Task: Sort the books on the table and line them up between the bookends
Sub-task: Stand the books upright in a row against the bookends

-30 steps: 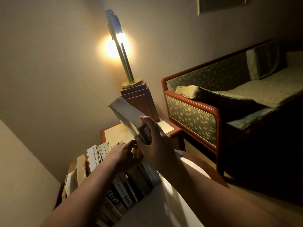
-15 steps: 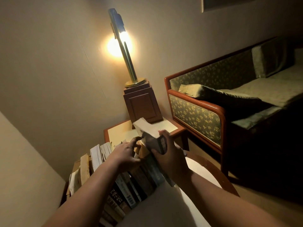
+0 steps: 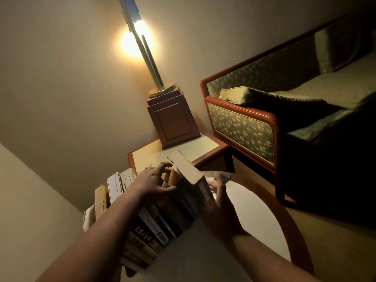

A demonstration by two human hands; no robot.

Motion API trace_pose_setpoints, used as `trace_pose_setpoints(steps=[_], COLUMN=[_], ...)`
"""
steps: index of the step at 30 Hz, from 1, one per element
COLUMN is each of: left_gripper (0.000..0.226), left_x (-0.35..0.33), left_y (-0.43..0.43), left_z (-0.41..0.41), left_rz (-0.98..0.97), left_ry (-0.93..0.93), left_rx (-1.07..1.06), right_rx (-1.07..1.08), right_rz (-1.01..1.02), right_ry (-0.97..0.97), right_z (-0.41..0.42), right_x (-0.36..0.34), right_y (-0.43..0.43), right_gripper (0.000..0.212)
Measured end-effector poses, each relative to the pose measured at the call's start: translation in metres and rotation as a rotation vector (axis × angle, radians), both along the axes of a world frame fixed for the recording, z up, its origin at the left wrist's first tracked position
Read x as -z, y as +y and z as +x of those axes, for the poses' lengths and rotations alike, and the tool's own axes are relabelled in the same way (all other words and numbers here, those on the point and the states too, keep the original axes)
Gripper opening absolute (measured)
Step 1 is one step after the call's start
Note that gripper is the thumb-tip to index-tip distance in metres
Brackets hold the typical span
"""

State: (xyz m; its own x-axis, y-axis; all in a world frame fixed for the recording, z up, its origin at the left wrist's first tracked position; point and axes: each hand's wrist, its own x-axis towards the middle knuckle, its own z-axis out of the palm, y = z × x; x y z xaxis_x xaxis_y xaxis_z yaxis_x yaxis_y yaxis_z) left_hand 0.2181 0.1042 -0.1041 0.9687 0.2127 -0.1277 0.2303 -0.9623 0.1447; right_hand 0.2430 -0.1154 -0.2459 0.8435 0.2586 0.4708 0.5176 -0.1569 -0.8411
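Observation:
A row of several books (image 3: 154,226) stands spine-up on the round white table (image 3: 254,210), which has a wooden rim. My left hand (image 3: 152,182) rests on the tops of the books in the middle of the row, fingers bent and spread. A thick book with yellowed pages (image 3: 189,174) stands tilted at the right end of the row. My right hand (image 3: 219,200) holds it against its right cover. The bookends are not clearly visible; a small grey shape (image 3: 224,177) lies behind my right hand.
A low side table (image 3: 146,157) stands just behind the books. It carries a wooden box (image 3: 173,121) with a lit brass lamp (image 3: 150,64) on top. A green patterned sofa (image 3: 244,129) is at the right. Walls close off the left.
My right hand has brought the thick book down from the air into the right end of the row. My left hand stayed on the book tops.

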Motion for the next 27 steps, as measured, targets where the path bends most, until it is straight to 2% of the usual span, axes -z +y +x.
trace_pose_setpoints(steps=[3, 5, 11, 16, 18, 22, 24, 27], left_gripper=[0.080, 0.075, 0.074, 0.078, 0.079, 0.082, 0.082, 0.080], left_x=[0.000, 0.001, 0.002, 0.001, 0.000, 0.000, -0.001, -0.002], left_y=[-0.004, -0.005, 0.000, 0.001, 0.000, 0.000, 0.000, -0.001], left_z=[0.000, 0.001, 0.004, 0.003, 0.003, 0.003, 0.002, 0.001], left_rz=[0.025, 0.058, 0.092, 0.075, 0.081, 0.092, 0.091, 0.100], left_ry=[-0.011, -0.009, 0.016, 0.025, 0.032, 0.042, 0.046, 0.050], left_rx=[0.000, -0.002, -0.011, -0.037, -0.043, -0.056, -0.058, -0.058], right_rx=[0.124, 0.131, 0.173, 0.203, 0.185, 0.078, 0.037, -0.034], right_rz=[-0.221, -0.297, -0.283, -0.291, -0.272, -0.145, -0.034, 0.169], right_ry=[-0.190, -0.231, -0.200, -0.188, -0.178, -0.097, 0.077, 0.413], right_z=[0.001, 0.003, 0.011, 0.017, 0.020, 0.021, 0.017, 0.024], right_x=[0.024, 0.037, 0.049, 0.046, 0.047, 0.046, 0.041, 0.031], right_y=[-0.007, -0.002, 0.017, 0.024, 0.027, 0.020, 0.008, -0.011], right_gripper=[0.041, 0.033, 0.040, 0.064, 0.065, 0.051, 0.049, 0.078])
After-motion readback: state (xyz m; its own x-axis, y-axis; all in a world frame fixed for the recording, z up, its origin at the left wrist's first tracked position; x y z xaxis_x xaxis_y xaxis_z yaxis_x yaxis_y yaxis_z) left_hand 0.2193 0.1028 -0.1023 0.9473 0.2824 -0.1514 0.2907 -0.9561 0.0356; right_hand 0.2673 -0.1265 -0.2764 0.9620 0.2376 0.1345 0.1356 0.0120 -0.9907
